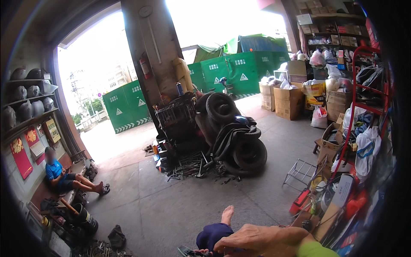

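My right hand (240,239) reaches in from the lower right, from a yellow-green sleeve (317,249). Its back faces up and its fingers bend down toward the lower edge, where they are mostly hidden. Beside it, a few fingertips (202,252) show at the bottom edge; I cannot tell whether they belong to my left hand. Just left of these is a small dark object (186,250) with a pale edge, its kind unclear and partly cut off. Under the hand lies a navy trouser leg (212,234), with a bare foot (227,214) beyond it.
Stacked tyres (244,156) stand mid-floor by a tool rack (175,113), with loose tools (190,165) spread below. A seated person (55,169) is at left, near a black bucket (85,220). To the right are a red metal rack (352,124), a wire frame (299,171) and cardboard boxes (287,103).
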